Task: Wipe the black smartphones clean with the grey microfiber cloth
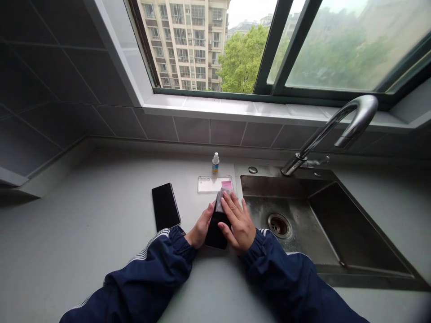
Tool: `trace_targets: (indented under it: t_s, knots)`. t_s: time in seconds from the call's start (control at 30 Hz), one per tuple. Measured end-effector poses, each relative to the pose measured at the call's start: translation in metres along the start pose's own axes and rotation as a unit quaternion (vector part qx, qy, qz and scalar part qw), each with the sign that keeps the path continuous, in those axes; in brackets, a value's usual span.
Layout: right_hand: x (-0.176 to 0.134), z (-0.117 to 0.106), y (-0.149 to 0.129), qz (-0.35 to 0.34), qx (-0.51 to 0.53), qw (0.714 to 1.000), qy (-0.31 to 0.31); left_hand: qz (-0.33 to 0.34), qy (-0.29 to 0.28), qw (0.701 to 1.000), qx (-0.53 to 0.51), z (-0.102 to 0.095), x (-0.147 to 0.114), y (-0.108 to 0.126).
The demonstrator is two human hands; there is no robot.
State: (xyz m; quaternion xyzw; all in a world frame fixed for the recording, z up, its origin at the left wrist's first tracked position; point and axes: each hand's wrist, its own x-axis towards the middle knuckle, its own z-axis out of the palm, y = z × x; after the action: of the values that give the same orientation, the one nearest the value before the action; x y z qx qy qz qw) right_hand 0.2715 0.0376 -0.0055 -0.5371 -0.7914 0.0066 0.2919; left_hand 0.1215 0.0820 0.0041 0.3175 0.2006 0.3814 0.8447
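A black smartphone (216,232) is held screen up over the counter, tilted a little. My left hand (201,227) grips its left edge, the fingers partly hidden beneath and behind it. On the upper part of the screen my right hand (238,222) presses a small grey cloth (219,202) flat under its fingers. Just beyond lies a clear phone case (209,184) with a pink slip (226,185) on it. Behind the case stands a small white bottle (215,163) with a blue and yellow label. A second black device (165,206), phone-like, rests to the left.
On the right is a steel sink (323,271) with a drain (279,225), its rim close to my right hand. A chrome faucet (336,130) arches above it. The pale counter (84,224) runs along a tiled wall below a partly open window (249,94).
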Motion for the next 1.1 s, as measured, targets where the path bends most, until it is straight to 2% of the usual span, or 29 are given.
trace_targets:
  t_s: [0.1,0.17,0.27,0.33,0.47,0.57,0.67,0.77,0.9,1.0,1.1]
  knots:
    - [0.000,-0.001,-0.002,0.006,0.006,1.000,-0.008,0.011,0.011,1.000,0.007,0.000,0.000,-0.001]
    - [0.000,-0.005,-0.005,-0.008,0.014,1.000,-0.022,-0.004,0.021,0.999,-0.027,0.000,0.000,0.001]
    - [0.000,-0.013,-0.012,-0.081,0.041,0.994,-0.060,-0.044,0.051,0.992,-0.110,0.001,0.001,0.005]
    - [0.000,-0.017,-0.018,-0.135,0.071,0.986,-0.075,-0.046,0.089,0.986,-0.132,0.002,0.002,0.010]
    - [0.000,-0.020,-0.025,-0.179,0.119,0.976,-0.046,-0.076,0.096,0.983,-0.139,0.004,0.000,0.015]
    - [0.000,-0.018,-0.023,-0.173,0.112,0.978,-0.021,-0.073,0.092,0.984,-0.135,0.002,0.001,0.014]
    - [0.001,-0.016,-0.014,-0.147,0.091,0.985,-0.007,-0.077,0.061,0.986,-0.136,0.000,0.002,0.011]
    - [0.003,-0.015,-0.002,-0.076,0.044,0.996,0.002,-0.084,0.022,0.987,-0.133,-0.001,0.003,0.010]
    - [0.003,-0.009,0.010,0.017,-0.013,1.000,0.013,-0.092,0.011,0.988,-0.122,0.003,0.001,0.010]
    - [0.002,-0.006,0.009,0.024,-0.015,1.000,0.011,-0.083,0.012,0.989,-0.118,0.004,0.001,0.010]
    - [0.001,-0.008,0.003,-0.018,0.007,1.000,-0.007,-0.073,0.017,0.990,-0.123,0.002,0.002,0.009]
